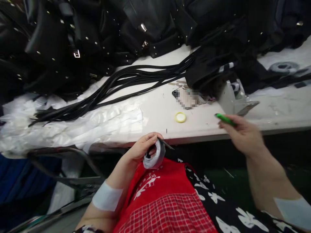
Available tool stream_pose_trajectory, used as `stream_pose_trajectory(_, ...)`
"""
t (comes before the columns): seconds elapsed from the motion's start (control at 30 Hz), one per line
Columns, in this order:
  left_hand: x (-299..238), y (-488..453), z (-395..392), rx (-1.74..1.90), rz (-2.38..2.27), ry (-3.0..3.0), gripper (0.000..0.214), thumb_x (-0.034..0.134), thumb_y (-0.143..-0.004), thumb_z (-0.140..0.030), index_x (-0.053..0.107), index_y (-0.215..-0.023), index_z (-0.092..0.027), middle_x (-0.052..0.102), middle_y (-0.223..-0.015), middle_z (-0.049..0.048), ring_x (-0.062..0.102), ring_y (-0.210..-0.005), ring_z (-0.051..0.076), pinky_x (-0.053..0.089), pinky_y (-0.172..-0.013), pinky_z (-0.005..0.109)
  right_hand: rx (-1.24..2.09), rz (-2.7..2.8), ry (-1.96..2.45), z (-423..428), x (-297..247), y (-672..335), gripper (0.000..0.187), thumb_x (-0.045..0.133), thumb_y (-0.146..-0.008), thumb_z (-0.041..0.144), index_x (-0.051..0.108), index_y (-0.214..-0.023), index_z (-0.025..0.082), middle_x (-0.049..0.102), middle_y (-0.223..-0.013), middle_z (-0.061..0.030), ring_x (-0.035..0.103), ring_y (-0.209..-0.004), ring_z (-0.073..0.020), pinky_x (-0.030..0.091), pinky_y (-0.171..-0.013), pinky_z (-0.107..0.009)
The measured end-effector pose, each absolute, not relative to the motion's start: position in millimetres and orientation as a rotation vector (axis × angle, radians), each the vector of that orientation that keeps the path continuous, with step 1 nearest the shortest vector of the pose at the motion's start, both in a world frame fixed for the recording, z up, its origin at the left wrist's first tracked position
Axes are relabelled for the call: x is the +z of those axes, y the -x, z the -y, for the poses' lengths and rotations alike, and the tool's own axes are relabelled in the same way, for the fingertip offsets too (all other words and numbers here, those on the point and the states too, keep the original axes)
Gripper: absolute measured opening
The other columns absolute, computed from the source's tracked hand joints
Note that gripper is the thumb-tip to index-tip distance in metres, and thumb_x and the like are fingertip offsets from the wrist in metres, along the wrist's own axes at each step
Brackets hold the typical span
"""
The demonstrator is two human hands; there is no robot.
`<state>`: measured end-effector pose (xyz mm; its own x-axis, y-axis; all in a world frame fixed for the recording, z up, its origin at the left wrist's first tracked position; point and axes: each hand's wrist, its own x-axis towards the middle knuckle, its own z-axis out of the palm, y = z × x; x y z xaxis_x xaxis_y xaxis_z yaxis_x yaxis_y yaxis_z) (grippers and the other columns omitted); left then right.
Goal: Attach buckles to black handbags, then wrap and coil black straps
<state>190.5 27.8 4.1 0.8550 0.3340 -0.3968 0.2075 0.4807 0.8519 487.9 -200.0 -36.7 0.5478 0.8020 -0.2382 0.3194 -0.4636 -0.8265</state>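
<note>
My left hand (pixel 148 143) is closed on a grey-white roll of tape (pixel 159 158), held just in front of the table's edge. A thin, pointed dark piece (pixel 167 144) sticks out from the fingers to the right; its kind does not show. Over the table's edge on the right, my right hand (pixel 244 134) grips a slim green object (pixel 225 119) with a dark tip, slightly blurred. Between and beyond both hands, a small yellow ring (pixel 180 113) with a pale centre lies on the white table (pixel 155 111).
Black bags (pixel 97 38) with metal studs and buckles heap along the back. Long black straps (pixel 136 72) cross the table. White wrapping (pixel 114 121) covers its left part. A white dispenser-like stand (pixel 234 97) sits at right, near a phone-like object (pixel 186 98). A metal frame (pixel 65 150) projects at left.
</note>
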Motion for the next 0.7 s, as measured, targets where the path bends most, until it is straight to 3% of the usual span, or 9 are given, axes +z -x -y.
stream_pose_trajectory(0.2, 10, -190, -28, -0.074, -0.539, -1.135, 0.031, 0.064, -0.088, -0.043, 0.06, -0.099, -0.015, 0.047, -0.051, -0.0065, 0.034, -0.039, 0.004, 0.028, -0.037, 0.011, 1.015, 0.947, 1.564, 143, -27, -376, 0.054, 0.042, -0.091, 0.065, 0.059, -0.071, 0.017, 0.051, -0.061, -0.0001, 0.046, -0.06, -0.0133, 0.036, -0.058, -0.025)
stream_pose_trajectory(0.33, 10, -185, -29, -0.1, -0.543, -1.125, 0.028, 0.062, -0.09, -0.042, 0.058, -0.1, -0.017, 0.046, -0.053, -0.0067, 0.034, -0.039, 0.003, 0.029, -0.037, 0.011, 1.022, 0.969, 1.516, 126, -23, -355, 0.054, 0.047, -0.089, 0.063, 0.048, -0.059, 0.018, 0.04, -0.055, 0.0034, 0.037, -0.055, -0.0104, 0.029, -0.053, -0.024)
stream_pose_trajectory(0.7, 12, -179, -27, -0.128, -0.498, -1.147, 0.028, 0.063, -0.09, -0.042, 0.057, -0.1, -0.017, 0.046, -0.053, -0.0066, 0.037, -0.039, 0.004, 0.032, -0.037, 0.011, 0.895, 1.035, 1.694, 125, -18, -345, 0.049, 0.053, -0.086, 0.053, 0.054, -0.054, 0.017, 0.045, -0.05, 0.0031, 0.04, -0.051, -0.0093, 0.028, -0.052, -0.024)
